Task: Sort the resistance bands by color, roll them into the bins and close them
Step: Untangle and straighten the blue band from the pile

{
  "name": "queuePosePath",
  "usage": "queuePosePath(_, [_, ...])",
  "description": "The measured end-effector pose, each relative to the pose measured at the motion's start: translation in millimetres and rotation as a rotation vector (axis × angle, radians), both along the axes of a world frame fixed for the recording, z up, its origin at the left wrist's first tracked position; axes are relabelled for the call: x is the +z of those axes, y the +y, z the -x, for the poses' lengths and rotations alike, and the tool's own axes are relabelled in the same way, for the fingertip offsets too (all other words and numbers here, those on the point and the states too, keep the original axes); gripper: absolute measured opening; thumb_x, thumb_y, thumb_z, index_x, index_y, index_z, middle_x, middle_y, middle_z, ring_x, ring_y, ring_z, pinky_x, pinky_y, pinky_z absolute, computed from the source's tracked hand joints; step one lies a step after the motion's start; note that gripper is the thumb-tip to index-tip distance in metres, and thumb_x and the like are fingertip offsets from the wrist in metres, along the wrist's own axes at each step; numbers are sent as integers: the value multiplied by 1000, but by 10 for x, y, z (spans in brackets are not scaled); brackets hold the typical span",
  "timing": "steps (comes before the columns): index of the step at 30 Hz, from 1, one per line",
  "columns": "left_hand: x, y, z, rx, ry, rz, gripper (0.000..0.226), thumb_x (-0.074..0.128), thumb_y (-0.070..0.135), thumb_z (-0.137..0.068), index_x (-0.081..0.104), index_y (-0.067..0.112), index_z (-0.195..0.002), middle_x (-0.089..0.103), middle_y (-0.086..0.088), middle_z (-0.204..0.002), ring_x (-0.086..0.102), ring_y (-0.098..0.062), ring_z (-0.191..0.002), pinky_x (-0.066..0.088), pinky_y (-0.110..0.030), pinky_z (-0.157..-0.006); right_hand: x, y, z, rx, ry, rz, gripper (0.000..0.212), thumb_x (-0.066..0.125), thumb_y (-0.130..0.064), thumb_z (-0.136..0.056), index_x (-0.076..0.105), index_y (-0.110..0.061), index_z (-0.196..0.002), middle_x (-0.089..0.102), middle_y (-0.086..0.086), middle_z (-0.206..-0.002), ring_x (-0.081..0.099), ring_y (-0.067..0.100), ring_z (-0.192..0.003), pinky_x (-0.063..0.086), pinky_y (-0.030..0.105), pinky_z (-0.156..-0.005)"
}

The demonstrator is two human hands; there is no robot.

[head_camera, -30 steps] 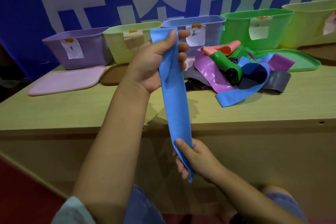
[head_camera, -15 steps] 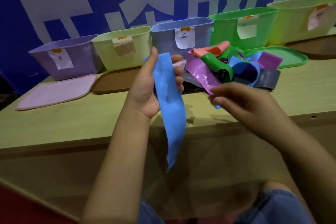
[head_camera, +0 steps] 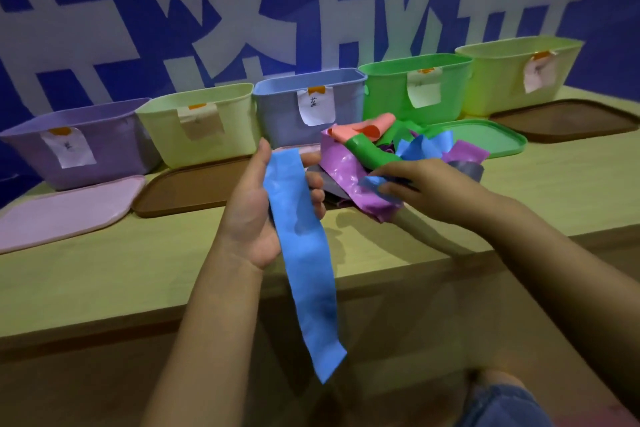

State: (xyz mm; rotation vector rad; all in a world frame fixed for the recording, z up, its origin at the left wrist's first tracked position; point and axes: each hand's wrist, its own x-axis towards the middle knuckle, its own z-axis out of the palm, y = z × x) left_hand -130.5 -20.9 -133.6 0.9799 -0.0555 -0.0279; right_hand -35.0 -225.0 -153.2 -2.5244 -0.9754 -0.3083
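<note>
Left hand: the left hand (head_camera: 258,215) is raised palm-up over the table (head_camera: 138,274), its grip curled on the top end of a blue band (head_camera: 301,253), thumb on one edge and fingers on the other; the band hangs down past the table's front edge.
Right hand: at 3 o'clock of the left, the right hand (head_camera: 426,189) reaches into the pile of bands (head_camera: 391,156), fingertips pinching a second blue strip (head_camera: 372,184) at the pile's near edge.
Pile: purple, green, salmon, blue and grey bands lie tangled on the table, at 6 o'clock of the blue bin (head_camera: 308,104).
Bins: five open bins line the table's far edge: purple bin (head_camera: 79,142), pale green bin (head_camera: 201,121), blue bin, green bin (head_camera: 412,87), yellow-green bin (head_camera: 519,73).
Lids: a pink lid (head_camera: 62,211), brown lid (head_camera: 187,187) and green lid (head_camera: 485,139) lie flat before the bins.
</note>
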Motion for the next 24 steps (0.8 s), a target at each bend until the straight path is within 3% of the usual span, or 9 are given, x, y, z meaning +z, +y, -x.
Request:
queuePosePath(5, [60,5,-3,31,12,12,61,34,55,-93,72,9,-80,56,-5,-62,54,-14,-49,47,-22,-52,308,53,-164,25,60,-462,17,53,-19,-96,64,-7,-96,64,14,-85,50,15,-78,39,34,-69])
queuePosePath(8, [106,7,-27,41,33,22,58,35,53,-93,69,8,-84,56,-6,-60,53,-15,-47,47,-22,-50,577,111,-275,-6,44,-645,21,49,-16,-98,62,-4,-87,54,6,-75,44,11,-73,34,29,-64])
queuePosePath(11, [157,14,-47,45,47,45,53,35,52,-94,61,6,-92,55,-6,-59,53,-15,-47,47,-23,-48,910,182,-359,-32,25,-775,32,44,-17,-100,56,5,-81,44,10,-71,37,10,-64,28,29,-59])
queuePosePath(15, [227,23,-62,66,37,36,51,36,51,-95,59,6,-102,56,-7,-61,54,-16,-47,48,-24,-48,1390,270,-336,-41,-79,-919,34,41,-18,-100,48,-16,-67,47,6,-65,42,11,-62,32,30,-58])
queuePosePath(18, [289,10,-60,101,30,46,47,39,49,-95,59,8,-104,57,-7,-61,54,-17,-48,49,-25,-47,1737,307,-195,11,-106,-1025,28,39,-18,-101,53,-11,-77,56,6,-67,53,16,-61,43,30,-59])
queuePosePath(20, [324,8,-53,125,25,38,44,41,48,-95,61,9,-100,58,-8,-61,55,-18,-49,50,-25,-47,1934,322,-92,51,-124,-1084,28,38,-18,-102,57,-4,-86,61,10,-73,59,19,-66,51,38,-66])
queuePosePath(24, [372,15,-14,214,-2,-6,40,44,46,-94,63,11,-100,61,-7,-65,57,-16,-52,48,-25,-50,2082,360,95,95,-101,-1101,36,42,-24,-99,56,9,-98,58,35,-96,60,40,-86,49,58,-82])
